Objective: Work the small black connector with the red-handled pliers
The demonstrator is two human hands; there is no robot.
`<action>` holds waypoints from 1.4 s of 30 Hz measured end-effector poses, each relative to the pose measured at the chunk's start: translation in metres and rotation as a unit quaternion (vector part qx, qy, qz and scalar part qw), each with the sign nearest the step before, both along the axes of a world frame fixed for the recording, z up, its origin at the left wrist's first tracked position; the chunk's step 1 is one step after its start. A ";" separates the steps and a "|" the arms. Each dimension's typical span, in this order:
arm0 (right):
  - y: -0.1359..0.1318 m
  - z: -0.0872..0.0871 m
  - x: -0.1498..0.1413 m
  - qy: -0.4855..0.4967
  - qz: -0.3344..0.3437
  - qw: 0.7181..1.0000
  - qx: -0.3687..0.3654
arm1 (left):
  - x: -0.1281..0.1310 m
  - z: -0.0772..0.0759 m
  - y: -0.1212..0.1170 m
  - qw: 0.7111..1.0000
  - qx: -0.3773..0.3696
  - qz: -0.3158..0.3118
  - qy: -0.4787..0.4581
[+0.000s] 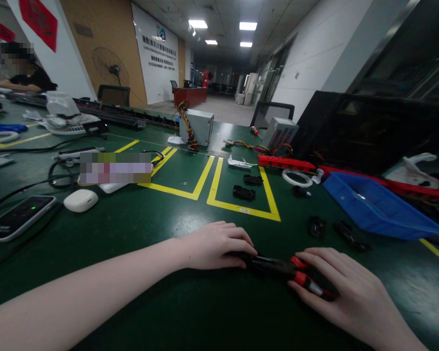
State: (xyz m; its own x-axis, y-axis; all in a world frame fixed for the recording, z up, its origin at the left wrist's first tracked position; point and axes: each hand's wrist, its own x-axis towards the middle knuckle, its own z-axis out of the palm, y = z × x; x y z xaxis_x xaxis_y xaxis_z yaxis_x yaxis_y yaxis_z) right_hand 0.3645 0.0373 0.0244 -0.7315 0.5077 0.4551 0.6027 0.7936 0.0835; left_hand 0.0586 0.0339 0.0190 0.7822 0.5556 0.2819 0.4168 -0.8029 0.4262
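My right hand [346,287] is closed around the red handles of a pair of pliers [274,265], low over the green table. The dark jaws point left, toward my left hand [223,246]. That hand is closed on a small black part [237,254], mostly covered by my fingers, so its kind does not show. The jaw tips meet or nearly meet it; I cannot tell whether they grip it. Two black parts [244,192] lie inside a yellow taped square ahead. More black pieces [317,227] rest to the right, beyond my right hand.
A blue plastic bin [380,204] stands at right, near a white ring [297,178] and a red strip [287,162]. Farther back are grey power supplies [201,127] with wires. At left lie a white rounded case [81,200] and a device [18,218]. Another person [31,78] sits far left.
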 end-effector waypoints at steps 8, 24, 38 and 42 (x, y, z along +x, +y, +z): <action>-0.003 -0.003 -0.001 0.022 0.000 1.000 0.006 | 0.000 -0.001 0.001 0.999 -0.023 -0.001 -0.023; -0.006 0.002 -0.012 0.029 0.004 0.999 -0.035 | 0.000 -0.002 0.001 1.000 -0.009 -0.003 -0.022; -0.007 -0.003 -0.015 0.011 -0.012 0.999 -0.043 | 0.002 -0.001 -0.002 0.999 0.026 0.019 -0.013; -0.007 -0.004 -0.014 0.003 -0.035 0.998 -0.058 | 0.003 -0.001 -0.002 0.999 0.033 0.036 -0.013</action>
State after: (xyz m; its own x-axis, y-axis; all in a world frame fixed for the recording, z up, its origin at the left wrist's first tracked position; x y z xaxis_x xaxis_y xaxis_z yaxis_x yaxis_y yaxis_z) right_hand 0.3502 0.0303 0.0207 -0.6899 0.6070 0.3944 0.6572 0.7536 -0.0102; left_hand 0.0613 0.0317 0.0180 0.7332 0.5892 0.3394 0.4640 -0.7984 0.3838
